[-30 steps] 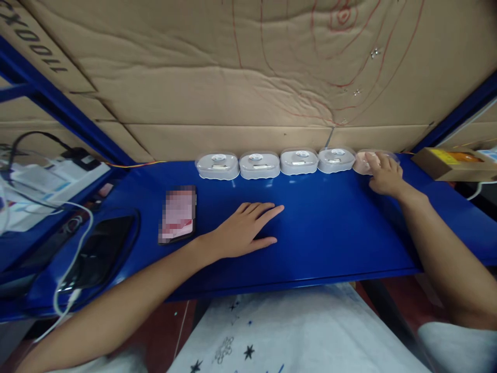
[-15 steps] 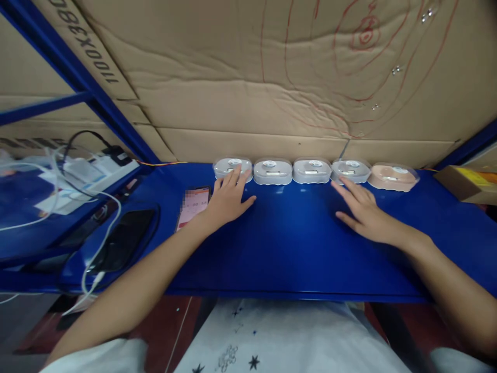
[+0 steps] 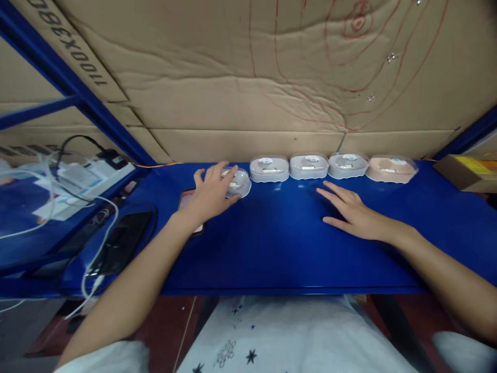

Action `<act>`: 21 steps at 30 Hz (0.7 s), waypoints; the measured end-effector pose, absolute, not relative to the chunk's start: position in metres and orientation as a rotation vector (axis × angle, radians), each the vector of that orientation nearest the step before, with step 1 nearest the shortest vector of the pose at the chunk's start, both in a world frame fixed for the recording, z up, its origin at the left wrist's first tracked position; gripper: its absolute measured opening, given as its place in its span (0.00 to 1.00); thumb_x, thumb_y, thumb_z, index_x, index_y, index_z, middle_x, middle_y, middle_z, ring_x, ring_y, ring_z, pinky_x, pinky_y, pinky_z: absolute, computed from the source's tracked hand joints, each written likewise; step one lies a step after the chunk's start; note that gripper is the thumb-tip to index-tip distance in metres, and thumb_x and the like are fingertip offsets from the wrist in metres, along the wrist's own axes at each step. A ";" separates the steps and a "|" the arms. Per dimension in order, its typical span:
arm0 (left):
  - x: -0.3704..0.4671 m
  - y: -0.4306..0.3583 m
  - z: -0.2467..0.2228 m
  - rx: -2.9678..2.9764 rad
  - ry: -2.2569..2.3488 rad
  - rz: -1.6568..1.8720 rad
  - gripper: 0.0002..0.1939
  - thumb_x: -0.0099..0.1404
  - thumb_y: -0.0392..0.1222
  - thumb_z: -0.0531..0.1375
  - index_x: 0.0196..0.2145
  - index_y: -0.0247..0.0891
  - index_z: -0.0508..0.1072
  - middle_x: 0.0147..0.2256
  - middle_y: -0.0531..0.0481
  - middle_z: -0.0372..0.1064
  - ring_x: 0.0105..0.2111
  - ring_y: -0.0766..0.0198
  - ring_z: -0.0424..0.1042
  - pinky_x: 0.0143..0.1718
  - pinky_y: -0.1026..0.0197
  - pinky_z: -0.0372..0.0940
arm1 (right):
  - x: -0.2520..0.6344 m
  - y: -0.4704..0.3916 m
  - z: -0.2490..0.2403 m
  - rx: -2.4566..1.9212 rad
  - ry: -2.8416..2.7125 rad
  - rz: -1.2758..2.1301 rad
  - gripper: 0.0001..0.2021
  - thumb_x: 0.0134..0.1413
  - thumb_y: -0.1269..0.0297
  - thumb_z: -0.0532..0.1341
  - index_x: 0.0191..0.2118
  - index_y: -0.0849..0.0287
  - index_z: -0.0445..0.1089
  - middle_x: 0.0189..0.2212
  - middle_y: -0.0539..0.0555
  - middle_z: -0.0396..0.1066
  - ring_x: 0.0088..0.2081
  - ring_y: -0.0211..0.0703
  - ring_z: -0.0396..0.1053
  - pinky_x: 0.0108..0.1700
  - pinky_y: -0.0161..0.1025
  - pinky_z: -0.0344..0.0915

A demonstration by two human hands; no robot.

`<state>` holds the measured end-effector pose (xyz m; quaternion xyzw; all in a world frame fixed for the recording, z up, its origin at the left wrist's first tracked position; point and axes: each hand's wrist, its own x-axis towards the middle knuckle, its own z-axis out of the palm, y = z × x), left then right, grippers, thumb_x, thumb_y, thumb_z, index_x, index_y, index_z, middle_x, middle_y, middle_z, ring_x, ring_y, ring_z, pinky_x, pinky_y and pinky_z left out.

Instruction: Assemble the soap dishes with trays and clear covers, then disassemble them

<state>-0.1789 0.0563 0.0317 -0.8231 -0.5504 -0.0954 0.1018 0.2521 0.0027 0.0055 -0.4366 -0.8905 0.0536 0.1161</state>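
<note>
At the left end of a row of small oval plastic boxes, my left hand is wrapped over a grey box with a clear lid. Its thumb is at the near side and its fingers reach over the top. That box sits a little nearer to me than the others and is turned at a slant; the palm hides its left part. Over the blue surface, my right hand is spread with nothing in it, in front of another grey box. Two more grey boxes, one left and one right, stand between.
A peach box ends the row at right, before a cardboard wall. A phone lies partly under my left hand. A black phone, white cables and a power strip are left. A cardboard carton stands right.
My left hand has moved left and closed on the leftmost box, which has come slightly towards me and turned. The right hand has shifted slightly away from the row, still spread.
</note>
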 end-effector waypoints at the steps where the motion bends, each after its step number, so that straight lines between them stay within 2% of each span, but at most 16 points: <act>1: -0.183 0.058 0.031 -2.442 -1.631 -0.253 0.37 0.74 0.51 0.61 0.74 0.38 0.59 0.75 0.26 0.49 0.72 0.30 0.52 0.66 0.26 0.50 | 0.252 0.003 0.006 -1.274 -2.610 0.162 0.38 0.75 0.44 0.55 0.81 0.43 0.40 0.81 0.64 0.40 0.78 0.72 0.45 0.71 0.77 0.55; 3: -0.185 0.059 0.033 -2.461 -1.634 -0.179 0.36 0.75 0.54 0.60 0.75 0.40 0.58 0.75 0.28 0.49 0.72 0.30 0.52 0.64 0.28 0.55 | 0.251 0.003 0.006 -1.274 -2.613 0.177 0.37 0.76 0.44 0.54 0.81 0.44 0.40 0.81 0.64 0.40 0.79 0.71 0.44 0.71 0.77 0.54; 6: -0.175 0.046 0.041 -2.518 -1.533 -0.091 0.40 0.72 0.61 0.64 0.73 0.41 0.63 0.66 0.29 0.63 0.62 0.32 0.65 0.60 0.35 0.60 | 0.248 0.002 0.007 -1.284 -2.615 0.226 0.36 0.76 0.44 0.54 0.81 0.44 0.41 0.81 0.64 0.40 0.79 0.70 0.43 0.72 0.76 0.53; 8: -0.161 0.030 0.046 -2.672 -1.367 -0.082 0.42 0.68 0.67 0.67 0.71 0.43 0.67 0.58 0.34 0.70 0.56 0.37 0.70 0.60 0.39 0.60 | 0.244 -0.001 0.009 -1.281 -2.621 0.297 0.39 0.74 0.42 0.56 0.81 0.42 0.40 0.81 0.63 0.39 0.79 0.70 0.42 0.72 0.77 0.53; 10: -0.146 0.013 0.048 -2.832 -1.175 -0.153 0.46 0.65 0.70 0.68 0.72 0.46 0.65 0.61 0.36 0.69 0.60 0.38 0.68 0.64 0.38 0.57 | 0.236 -0.007 0.011 -1.224 -2.650 0.408 0.45 0.70 0.39 0.61 0.81 0.40 0.37 0.81 0.63 0.37 0.79 0.70 0.41 0.72 0.76 0.53; 12: -0.136 -0.001 0.047 -2.938 -1.044 -0.203 0.49 0.63 0.69 0.70 0.74 0.50 0.62 0.72 0.35 0.57 0.69 0.33 0.59 0.70 0.33 0.50 | 0.226 -0.017 0.013 -1.108 -2.692 0.521 0.51 0.67 0.37 0.64 0.81 0.41 0.31 0.81 0.63 0.37 0.79 0.69 0.42 0.73 0.74 0.52; 14: -0.132 -0.007 0.046 -3.043 -1.016 -0.208 0.48 0.64 0.65 0.71 0.75 0.54 0.59 0.75 0.38 0.51 0.72 0.34 0.55 0.71 0.33 0.49 | 0.211 -0.028 0.014 -0.982 -2.711 0.586 0.56 0.65 0.38 0.66 0.81 0.43 0.26 0.81 0.64 0.38 0.79 0.69 0.43 0.74 0.72 0.53; 18: -0.133 -0.001 0.041 -3.215 -1.112 -0.343 0.48 0.66 0.64 0.70 0.76 0.53 0.56 0.70 0.41 0.63 0.68 0.41 0.65 0.70 0.40 0.59 | 0.174 -0.048 0.007 -0.956 -2.589 0.611 0.63 0.63 0.41 0.70 0.80 0.48 0.19 0.80 0.70 0.41 0.76 0.73 0.52 0.70 0.71 0.61; 21: -0.137 0.006 0.042 -3.236 -1.189 -0.516 0.50 0.65 0.66 0.70 0.76 0.49 0.56 0.71 0.41 0.63 0.68 0.43 0.66 0.69 0.43 0.62 | 0.150 -0.049 -0.003 -1.021 -2.393 0.566 0.60 0.65 0.46 0.69 0.80 0.48 0.19 0.77 0.71 0.51 0.73 0.72 0.59 0.67 0.71 0.65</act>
